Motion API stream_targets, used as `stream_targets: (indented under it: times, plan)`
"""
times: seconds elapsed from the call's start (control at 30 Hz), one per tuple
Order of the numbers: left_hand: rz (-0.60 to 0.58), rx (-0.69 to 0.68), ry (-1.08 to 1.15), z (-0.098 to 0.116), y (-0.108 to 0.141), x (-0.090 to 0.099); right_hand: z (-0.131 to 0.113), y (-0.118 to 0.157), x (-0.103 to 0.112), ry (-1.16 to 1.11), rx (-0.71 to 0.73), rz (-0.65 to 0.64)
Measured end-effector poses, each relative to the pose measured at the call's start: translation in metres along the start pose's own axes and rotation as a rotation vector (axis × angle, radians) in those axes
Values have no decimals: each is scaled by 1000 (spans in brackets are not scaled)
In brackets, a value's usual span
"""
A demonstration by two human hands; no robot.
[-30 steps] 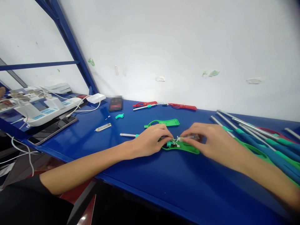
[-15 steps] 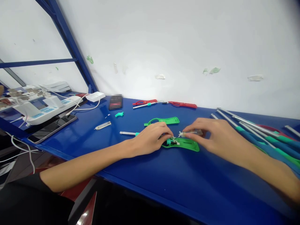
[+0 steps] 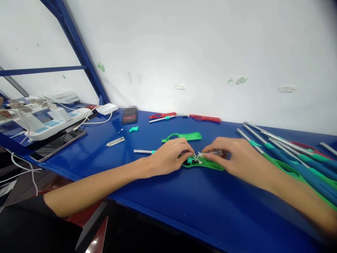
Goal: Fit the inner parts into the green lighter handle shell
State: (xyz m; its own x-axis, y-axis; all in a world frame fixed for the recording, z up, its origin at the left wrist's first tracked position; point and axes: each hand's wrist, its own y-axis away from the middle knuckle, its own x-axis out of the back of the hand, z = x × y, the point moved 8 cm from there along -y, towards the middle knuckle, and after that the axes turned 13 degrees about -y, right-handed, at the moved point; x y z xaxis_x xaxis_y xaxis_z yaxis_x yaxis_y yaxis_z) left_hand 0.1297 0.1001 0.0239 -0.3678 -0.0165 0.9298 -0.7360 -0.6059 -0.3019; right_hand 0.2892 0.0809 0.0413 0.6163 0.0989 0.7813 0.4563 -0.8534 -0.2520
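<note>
My left hand [image 3: 170, 156] lies over the handle end of a green lighter shell half [image 3: 216, 166], thumb and forefinger pinched on a thin white tube [image 3: 195, 156]. Between the fingertips of my right hand [image 3: 238, 154] is a clear lighter fuel tank [image 3: 218, 152], its white valve end pointing left, close to the tube. Whether valve and tube touch, I cannot tell. A black and teal part [image 3: 193, 161] sits inside the shell. The lighter's metal barrel [image 3: 142, 151] sticks out left of my left hand. Behind lies the other green shell half [image 3: 193, 136].
At the back lie red lighter parts [image 3: 205, 118]. Several assembled lighters [image 3: 286, 151] are piled on the right. To the left are another clear tank [image 3: 116, 141], a teal trigger [image 3: 134, 129], a phone [image 3: 58, 146] and a power strip [image 3: 60, 123] with cables.
My right hand has moved slightly left and down, bringing the fuel tank's valve end up close to the tube at my left fingertips. My left hand has stayed nearly still.
</note>
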Motion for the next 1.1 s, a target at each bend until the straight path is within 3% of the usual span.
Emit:
stream_targets:
  times: [1.1]
  plan:
    - [-8,-4,-32,0,1,0,-2,0,3,-24,-17,11]
